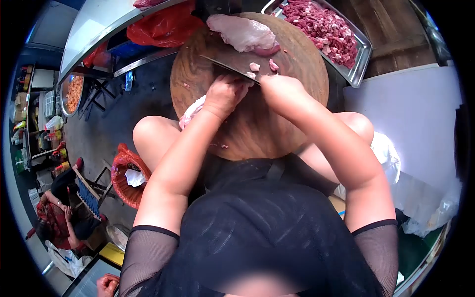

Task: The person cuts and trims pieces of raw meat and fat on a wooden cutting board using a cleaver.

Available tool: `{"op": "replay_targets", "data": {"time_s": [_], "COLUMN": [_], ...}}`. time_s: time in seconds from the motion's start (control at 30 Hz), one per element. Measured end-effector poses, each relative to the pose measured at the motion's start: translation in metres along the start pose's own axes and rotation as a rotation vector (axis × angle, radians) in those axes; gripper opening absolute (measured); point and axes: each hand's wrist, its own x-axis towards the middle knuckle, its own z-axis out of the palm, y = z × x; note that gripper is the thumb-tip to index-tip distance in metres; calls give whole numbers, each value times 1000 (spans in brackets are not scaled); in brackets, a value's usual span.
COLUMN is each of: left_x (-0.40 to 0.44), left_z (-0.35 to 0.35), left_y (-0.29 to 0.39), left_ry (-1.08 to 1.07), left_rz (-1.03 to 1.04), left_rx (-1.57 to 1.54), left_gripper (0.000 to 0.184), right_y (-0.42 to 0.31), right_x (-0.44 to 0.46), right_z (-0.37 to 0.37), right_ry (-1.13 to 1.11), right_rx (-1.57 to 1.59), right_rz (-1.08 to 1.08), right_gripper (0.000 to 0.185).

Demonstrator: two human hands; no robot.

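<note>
A round wooden chopping block (257, 133) stands between my knees. My right hand (281, 89) is closed on the handle end of a knife (227, 67), whose blade reaches left across the block. Just below the blade, my left hand (225, 95) presses with bent fingers on a piece of meat (194, 110), partly hidden under my hand and forearm. Small meat bits (254, 67) lie beyond the blade. Toward the block's far edge rests a large pale slab of meat (242, 33).
A metal tray (363, 54) of cut red meat is at the back right. Red plastic (163, 27) lies at the back left. A red-lined bin (118, 171) stands left of my knee. Another person (54, 218) sits at the lower left.
</note>
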Motion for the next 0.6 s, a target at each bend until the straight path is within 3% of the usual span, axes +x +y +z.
{"op": "replay_targets", "data": {"time_s": [0.1, 0.23, 0.33, 0.37, 0.4, 0.47, 0.53, 0.6], "left_x": [3, -4, -9, -13, -13, -13, -15, -23], "left_z": [-9, -12, -12, -11, -15, -26, -37, -42], "left_y": [2, 8, 16, 19, 27, 41, 38, 24], "left_ry": [-130, -159, -198, -197, -192, -87, -81, -93], "left_rz": [10, -80, -97, -131, -132, -231, -244, -241], "left_rx": [10, 32, 11, -9, -9, 51, 65, 37], "left_gripper": [11, 14, 28, 40, 40, 46, 48, 45], "right_y": [34, 51, 56, 50, 45, 38, 30, 27], "right_x": [-57, -109, -125, -129, -133, -138, -142, -137], "right_z": [14, 3, 11, 14, 16, 13, 4, -3], "right_ry": [-31, -128, 27, 154, 280, 314, 426, 390], "right_rx": [-68, -74, 164, 229, 293, 323, 413, 419], "right_rz": [83, 219, 299, 371, 441, 426, 265, 234], "right_gripper": [9, 16, 21, 24, 26, 26, 26, 25]}}
